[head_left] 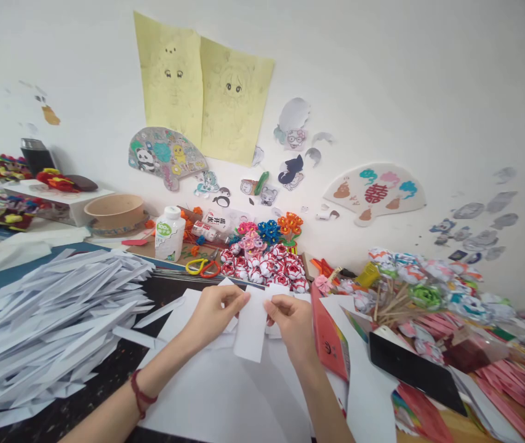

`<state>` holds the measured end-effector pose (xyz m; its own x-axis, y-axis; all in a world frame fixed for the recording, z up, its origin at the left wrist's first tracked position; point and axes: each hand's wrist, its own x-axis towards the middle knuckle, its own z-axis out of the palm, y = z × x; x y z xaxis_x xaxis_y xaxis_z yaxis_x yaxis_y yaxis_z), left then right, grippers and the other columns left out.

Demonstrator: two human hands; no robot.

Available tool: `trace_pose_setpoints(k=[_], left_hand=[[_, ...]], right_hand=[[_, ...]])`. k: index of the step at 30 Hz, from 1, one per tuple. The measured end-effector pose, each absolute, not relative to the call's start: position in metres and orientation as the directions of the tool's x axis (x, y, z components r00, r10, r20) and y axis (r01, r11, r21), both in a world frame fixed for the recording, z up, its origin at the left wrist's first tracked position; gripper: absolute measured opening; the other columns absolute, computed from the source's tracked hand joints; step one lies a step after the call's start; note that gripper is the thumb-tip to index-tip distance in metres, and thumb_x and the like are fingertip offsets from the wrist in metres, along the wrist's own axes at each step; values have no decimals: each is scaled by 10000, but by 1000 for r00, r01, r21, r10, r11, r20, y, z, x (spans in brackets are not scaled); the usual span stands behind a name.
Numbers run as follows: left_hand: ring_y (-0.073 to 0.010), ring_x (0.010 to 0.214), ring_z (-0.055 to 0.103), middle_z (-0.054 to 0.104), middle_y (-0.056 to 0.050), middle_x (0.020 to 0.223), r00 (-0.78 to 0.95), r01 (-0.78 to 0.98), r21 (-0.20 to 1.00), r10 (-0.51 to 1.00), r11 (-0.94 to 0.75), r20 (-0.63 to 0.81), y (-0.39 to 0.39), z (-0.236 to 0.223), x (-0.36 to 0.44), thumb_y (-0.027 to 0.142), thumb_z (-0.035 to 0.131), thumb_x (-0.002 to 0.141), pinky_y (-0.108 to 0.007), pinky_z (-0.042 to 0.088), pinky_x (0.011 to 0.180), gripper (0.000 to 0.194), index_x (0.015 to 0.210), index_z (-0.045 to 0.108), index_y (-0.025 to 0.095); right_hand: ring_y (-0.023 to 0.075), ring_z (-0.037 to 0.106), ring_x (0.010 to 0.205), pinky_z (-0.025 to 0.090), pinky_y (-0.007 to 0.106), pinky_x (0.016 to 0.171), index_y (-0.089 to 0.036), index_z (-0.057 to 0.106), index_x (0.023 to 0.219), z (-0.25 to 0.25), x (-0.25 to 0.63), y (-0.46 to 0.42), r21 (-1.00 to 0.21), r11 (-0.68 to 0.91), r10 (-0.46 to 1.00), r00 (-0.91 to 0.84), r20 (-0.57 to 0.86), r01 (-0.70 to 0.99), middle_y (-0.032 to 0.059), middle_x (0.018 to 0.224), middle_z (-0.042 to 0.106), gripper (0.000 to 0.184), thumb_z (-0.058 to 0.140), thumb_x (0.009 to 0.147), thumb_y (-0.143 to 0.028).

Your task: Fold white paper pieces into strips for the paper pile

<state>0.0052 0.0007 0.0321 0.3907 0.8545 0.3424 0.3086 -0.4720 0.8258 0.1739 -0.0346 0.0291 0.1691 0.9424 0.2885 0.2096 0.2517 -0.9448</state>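
Note:
A narrow white paper strip (250, 332) is held upright between my two hands, above the white sheets (225, 394) on the table. My left hand (220, 312), with a dark red cord on its wrist, pinches the strip's upper left edge between thumb and fingers. On the opposite edge, my right hand (290, 317) grips it the same way. More small white paper pieces lie just behind my fingers, partly hidden by them. To the left spreads a big heap of folded white paper strips (59, 326).
Behind my hands are scissors (203, 267), a white bottle (170, 234) and red-and-white paper flowers (266, 266). On the right lie a red packet (329, 338), a black phone (414, 372), wooden sticks (389, 301) and pink strips (511, 384). A wall with paper fans (375, 192) rises behind.

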Motion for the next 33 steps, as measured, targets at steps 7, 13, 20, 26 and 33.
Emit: trace_pose_setpoints(k=[7, 13, 20, 26, 33], left_hand=[[-89, 545, 379, 448, 31, 530, 402, 393, 752, 834, -530, 377, -1, 34, 6, 415, 456, 855, -193, 291, 542, 420, 545, 506, 135], [-98, 573, 425, 497, 26, 561, 434, 377, 787, 844, -489, 316, -3, 32, 8, 424, 493, 831, -191, 314, 554, 391, 569, 526, 135], [-94, 537, 435, 466, 37, 526, 439, 333, 826, 850, -455, 292, -6, 31, 12, 419, 524, 807, -190, 320, 520, 385, 543, 488, 141], [-118, 530, 542, 589, 11, 545, 428, 305, 869, 871, -390, 241, -9, 36, 12, 392, 446, 855, -195, 365, 524, 348, 636, 574, 154], [-102, 466, 472, 536, 21, 479, 405, 528, 645, 831, -553, 381, -2, 38, 2, 259, 437, 870, -200, 311, 523, 308, 592, 532, 167]], right_hand=[[115, 461, 459, 373, 215, 467, -158, 553, 533, 32, 172, -39, -939, 284, 910, 254, 327, 191, -23, 478, 492, 245, 605, 745, -269], [116, 441, 473, 344, 216, 471, -158, 558, 536, 33, 170, -41, -924, 312, 861, 347, 373, 220, -27, 475, 484, 248, 609, 747, -280], [125, 450, 491, 352, 229, 494, -168, 555, 558, 33, 172, -43, -920, 338, 809, 439, 392, 198, -31, 492, 491, 251, 621, 749, -317], [136, 483, 512, 387, 245, 523, -162, 572, 603, 32, 173, -42, -919, 351, 767, 508, 391, 178, -7, 533, 533, 242, 625, 754, -344], [165, 578, 577, 463, 256, 550, -153, 644, 660, 38, 189, -34, -965, 232, 949, 192, 252, 121, 41, 627, 632, 240, 618, 733, -380]])
